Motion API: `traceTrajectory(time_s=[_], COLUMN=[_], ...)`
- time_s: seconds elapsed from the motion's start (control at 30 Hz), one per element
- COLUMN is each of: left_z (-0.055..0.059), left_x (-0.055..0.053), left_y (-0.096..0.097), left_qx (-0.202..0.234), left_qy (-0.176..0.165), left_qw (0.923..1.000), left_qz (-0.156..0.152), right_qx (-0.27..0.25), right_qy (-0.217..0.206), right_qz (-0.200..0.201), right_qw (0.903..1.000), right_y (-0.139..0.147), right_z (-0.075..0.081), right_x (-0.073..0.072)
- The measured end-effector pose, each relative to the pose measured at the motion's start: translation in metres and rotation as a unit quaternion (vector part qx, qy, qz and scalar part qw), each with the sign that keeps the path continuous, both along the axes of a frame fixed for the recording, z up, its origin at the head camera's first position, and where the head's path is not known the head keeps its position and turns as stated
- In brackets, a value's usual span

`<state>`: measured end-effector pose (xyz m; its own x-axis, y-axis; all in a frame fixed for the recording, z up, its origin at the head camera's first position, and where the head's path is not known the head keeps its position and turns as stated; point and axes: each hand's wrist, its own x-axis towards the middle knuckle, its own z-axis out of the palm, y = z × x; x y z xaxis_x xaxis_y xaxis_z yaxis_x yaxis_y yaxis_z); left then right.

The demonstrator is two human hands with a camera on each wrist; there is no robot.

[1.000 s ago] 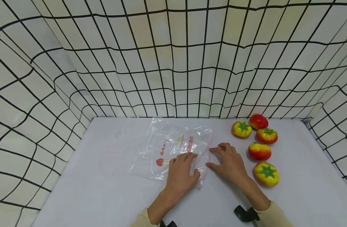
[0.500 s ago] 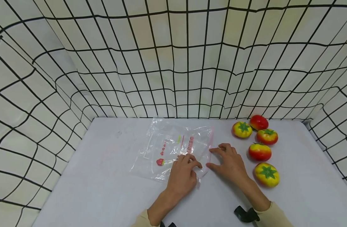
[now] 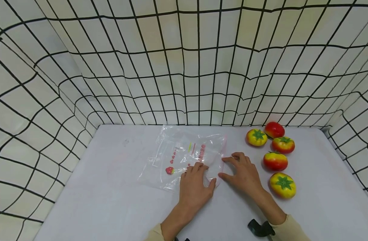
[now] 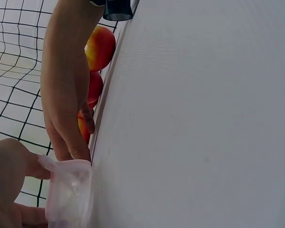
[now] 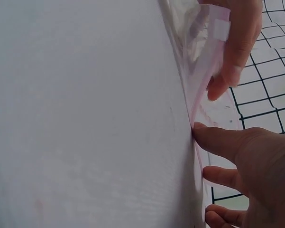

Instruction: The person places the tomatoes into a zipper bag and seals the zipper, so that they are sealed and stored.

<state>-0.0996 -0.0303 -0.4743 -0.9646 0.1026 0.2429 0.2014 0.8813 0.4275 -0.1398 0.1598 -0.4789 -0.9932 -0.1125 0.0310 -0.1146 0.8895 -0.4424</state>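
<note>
A clear plastic zip bag (image 3: 163, 150) with red strawberry prints and a pink zip edge lies flat in the head view. My left hand (image 3: 194, 189) is over its near right corner, with that corner raised and the thumb and fingers curled about it. In the left wrist view the pink-rimmed mouth (image 4: 70, 164) gapes beside this hand. A pale slider (image 5: 221, 29) sits on the lifted edge in the right wrist view. My right hand (image 3: 245, 174) presses the pink edge to the table with spread thumb and fingertips.
Several red and yellow tomato- or persimmon-like fruits (image 3: 275, 161) stand right of my right hand. Black netting (image 3: 199, 93) over white cloth rises behind and beside the white table (image 3: 111, 187). A black wrist device (image 3: 260, 228) is on the right forearm.
My left fingers curled inward half a second ago, and now they reach out again with the thumb apart. The bag's near corner has lifted and shifted. My right hand stays in place.
</note>
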Motion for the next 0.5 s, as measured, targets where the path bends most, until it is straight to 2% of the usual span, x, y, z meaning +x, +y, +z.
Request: traceTrajectory(time_s=[0.23, 0.5], left_z=[-0.0015, -0.0074], left_x=[-0.0012, -0.0008], left_y=[0.0019, -0.0005], left_qx=[0.011, 0.017], left_qy=[0.004, 0.022], left_qw=[0.9998, 0.9996], left_qz=[0.018, 0.011], right_qx=[-0.001, -0.004], right_qy=[0.006, -0.004], right_qz=[-0.007, -0.014], right_qw=[1.0, 0.9999], right_y=[-0.0015, -0.0029], right_z=[-0.002, -0.0017], right_x=[-0.0007, -0.0008])
